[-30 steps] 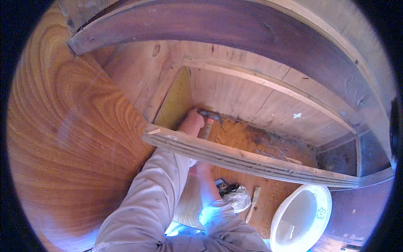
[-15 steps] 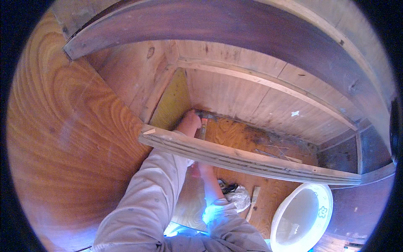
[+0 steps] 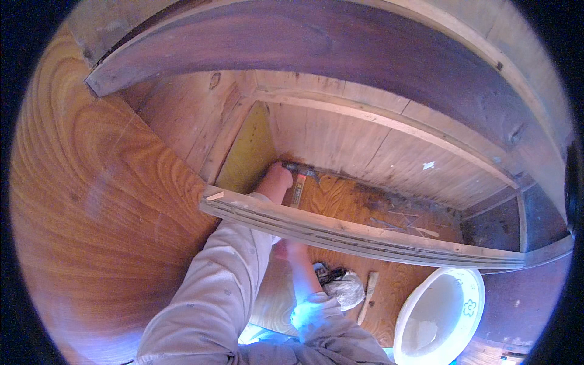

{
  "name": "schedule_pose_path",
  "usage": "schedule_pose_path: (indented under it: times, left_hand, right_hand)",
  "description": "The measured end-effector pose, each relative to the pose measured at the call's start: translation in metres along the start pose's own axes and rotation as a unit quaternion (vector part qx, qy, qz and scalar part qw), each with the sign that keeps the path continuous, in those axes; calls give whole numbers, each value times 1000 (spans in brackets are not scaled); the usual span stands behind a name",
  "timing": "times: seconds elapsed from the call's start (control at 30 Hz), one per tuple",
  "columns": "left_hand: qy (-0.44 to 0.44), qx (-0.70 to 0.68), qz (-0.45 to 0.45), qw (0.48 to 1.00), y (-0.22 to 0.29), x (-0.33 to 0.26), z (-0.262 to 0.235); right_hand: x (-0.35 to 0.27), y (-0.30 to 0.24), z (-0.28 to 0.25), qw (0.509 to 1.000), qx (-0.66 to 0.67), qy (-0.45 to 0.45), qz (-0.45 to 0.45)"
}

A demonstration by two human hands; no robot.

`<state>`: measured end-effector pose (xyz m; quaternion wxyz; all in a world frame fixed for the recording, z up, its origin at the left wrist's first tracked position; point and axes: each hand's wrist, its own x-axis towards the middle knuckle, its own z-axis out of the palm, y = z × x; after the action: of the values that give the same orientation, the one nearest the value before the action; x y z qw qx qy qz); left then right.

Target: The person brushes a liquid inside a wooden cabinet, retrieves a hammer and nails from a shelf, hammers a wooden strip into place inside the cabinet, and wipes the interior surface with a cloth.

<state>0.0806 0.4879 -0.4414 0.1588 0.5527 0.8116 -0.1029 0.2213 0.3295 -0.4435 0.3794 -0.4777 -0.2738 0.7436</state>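
My left hand [image 3: 280,174] reaches over a wooden rail [image 3: 359,228] into the far left corner of a wooden cabinet. Its fingers look curled at the corner, and what they hold, if anything, is hidden. Right beside them is the dark head of a hammer [image 3: 297,188], whose wooden handle has an orange-red band. The handle runs down behind the rail towards my right hand [image 3: 286,249]. Below the rail, that hand looks closed around the handle's lower end, though the rail and my left sleeve hide part of the grip.
Thin wood strips [image 3: 410,224] lie on the stained cabinet floor. Nearer me are a whitish bundle [image 3: 345,291] with dark material, a flat brush [image 3: 367,298] and a white basin [image 3: 401,340]. A broad wood-grained panel [image 3: 97,201] stands at the left, and a dark board [image 3: 304,39] spans the top.
The hammer's head has shifted slightly right beside my left hand, and more of it shows. My left hand stays in the corner. The view has moved slightly.
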Motion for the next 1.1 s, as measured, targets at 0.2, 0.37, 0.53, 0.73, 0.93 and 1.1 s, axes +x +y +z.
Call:
schedule_pose_path:
  times: [0.2,0.37,0.53,0.73,0.93,1.1]
  left_hand:
    - [-1,31,14,999,-6,-4,-5]
    - [2,40,18,999,-13,2,1]
    - [2,56,21,998,-20,4,3]
    - [-33,69,50,996,-6,1,-3]
    - [0,-21,54,998,-21,9,7]
    - [-1,28,67,997,18,-20,-23]
  right_hand:
    - [-2,-2,4,1000,-2,-9,3]
    - [-4,0,4,1000,-4,-11,2]
    - [-6,1,10,1000,2,-17,3]
    - [-7,6,7,1000,6,-6,3]
    - [-7,7,16,1000,5,-17,8]
    - [0,3,-7,1000,1,6,5]
